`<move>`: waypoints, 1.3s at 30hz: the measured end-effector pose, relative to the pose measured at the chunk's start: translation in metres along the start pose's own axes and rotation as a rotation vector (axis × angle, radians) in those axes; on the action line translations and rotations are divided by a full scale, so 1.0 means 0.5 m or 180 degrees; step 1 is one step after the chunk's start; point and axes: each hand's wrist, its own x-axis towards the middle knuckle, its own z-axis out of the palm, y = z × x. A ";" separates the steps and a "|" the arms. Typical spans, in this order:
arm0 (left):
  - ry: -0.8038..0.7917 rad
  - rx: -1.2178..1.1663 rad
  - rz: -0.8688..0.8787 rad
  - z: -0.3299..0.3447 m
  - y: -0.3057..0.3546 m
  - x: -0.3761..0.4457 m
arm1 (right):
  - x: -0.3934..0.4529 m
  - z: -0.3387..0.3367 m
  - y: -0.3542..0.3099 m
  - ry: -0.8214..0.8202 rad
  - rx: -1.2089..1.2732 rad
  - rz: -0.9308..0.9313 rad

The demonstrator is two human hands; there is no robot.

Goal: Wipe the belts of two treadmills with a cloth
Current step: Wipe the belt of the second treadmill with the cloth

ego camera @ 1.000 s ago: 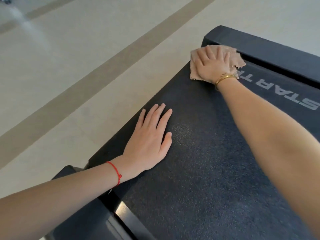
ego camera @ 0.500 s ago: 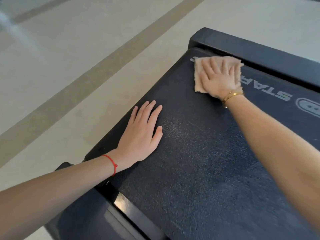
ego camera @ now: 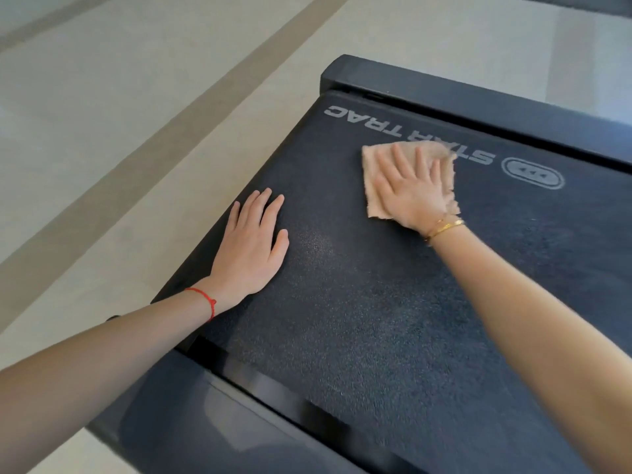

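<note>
A dark textured treadmill belt fills the middle of the view, with grey lettering near its far end. A tan cloth lies flat on the belt just below that lettering. My right hand presses on the cloth with straight, spread fingers and wears a gold bracelet. My left hand rests flat on the belt near its left edge, fingers straight, a red string around the wrist.
The treadmill's black end cap runs across the far end of the belt. A glossy black side rail borders the near left. Pale tiled floor with a darker stripe lies to the left.
My right hand has slid the cloth away from the belt's far left corner, rightward and toward me, uncovering the lettering. My left hand has stayed flat in place.
</note>
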 end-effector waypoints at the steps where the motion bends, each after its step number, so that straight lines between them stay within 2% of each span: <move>1: 0.0016 -0.0021 0.0008 0.000 -0.001 0.000 | -0.030 0.012 -0.026 0.0035 -0.0042 -0.0218; 6: 0.0085 -0.0092 0.0047 0.003 -0.001 -0.003 | -0.246 0.063 -0.129 0.0059 -0.0311 -0.1383; 9: 0.0086 -0.0090 0.0045 0.004 -0.002 -0.005 | -0.297 0.058 -0.109 -0.0074 -0.0148 -0.1643; 11: 0.0089 -0.0065 0.0033 0.004 -0.003 -0.005 | -0.270 0.043 -0.079 0.0084 -0.0287 -0.1424; 14: 0.0071 -0.0076 0.0014 0.003 -0.001 -0.004 | -0.220 0.020 -0.061 -0.0007 -0.0071 -0.0476; 15: 0.0071 -0.0081 0.0011 0.002 0.000 -0.004 | -0.223 0.018 -0.074 -0.0025 -0.0011 -0.0334; 16: 0.0075 -0.0085 0.0006 0.002 0.000 -0.004 | -0.239 0.024 -0.095 -0.0010 -0.0102 -0.0396; 18: 0.0083 -0.0081 0.0018 0.001 0.000 -0.005 | -0.303 0.048 -0.145 0.0092 -0.0398 -0.0957; 20: 0.0075 -0.0087 0.0049 0.001 0.000 -0.008 | -0.385 0.066 -0.183 0.0042 -0.0302 -0.1510; 24: 0.0002 -0.0131 0.0046 -0.002 -0.002 -0.011 | -0.442 0.071 -0.160 -0.0057 -0.0013 -0.1761; 27: -0.0048 -0.0159 -0.0038 -0.003 0.007 -0.013 | -0.393 0.050 -0.084 0.0050 -0.0296 -0.1402; 30: -0.0080 -0.0150 -0.0141 -0.003 0.017 -0.012 | -0.294 0.027 -0.021 0.0118 -0.0138 -0.0452; 32: -0.0092 -0.0158 -0.0206 -0.005 0.025 -0.008 | -0.252 0.025 -0.028 0.0149 0.0073 0.0090; 33: -0.0081 -0.0166 -0.0232 -0.005 0.030 -0.004 | -0.247 0.031 -0.044 0.0190 0.0034 0.0121; 37: -0.0027 -0.0197 -0.0087 -0.001 0.066 0.021 | -0.326 0.057 -0.099 0.0152 -0.0131 -0.0806; 39: -0.0031 -0.0227 0.0030 0.001 0.085 0.043 | -0.356 0.054 -0.076 0.0043 -0.0046 -0.0989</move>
